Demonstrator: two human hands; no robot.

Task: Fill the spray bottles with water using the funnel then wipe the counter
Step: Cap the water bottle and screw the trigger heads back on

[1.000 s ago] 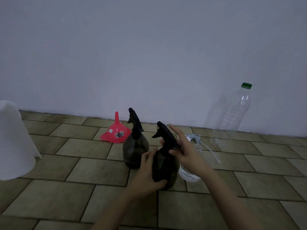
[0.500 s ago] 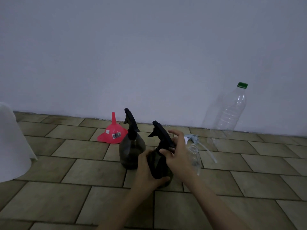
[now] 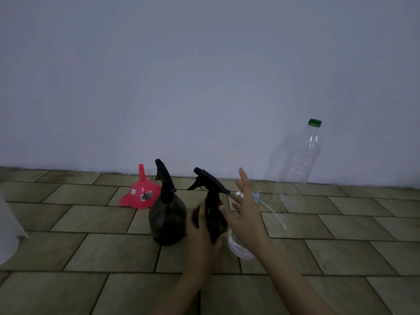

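The tiled counter carries everything, so any spill lands there and adds to the wiping. The tall clear water bottle stands capped against the wall, well apart from the hands; it looks top-heavy and a careless reach could tip it. The left spray bottle stands just beside the near spray bottle, so a nudge to one could knock the other. The left hand grips the near one round its body. The right hand is spread wide, fingers straight, holding nothing, by the trigger head; if that head is unscrewed one-handed the bottle could twist or topple. A clear bottle sits under the right wrist, easily bumped. The red funnel lies mouth-down behind, untouched
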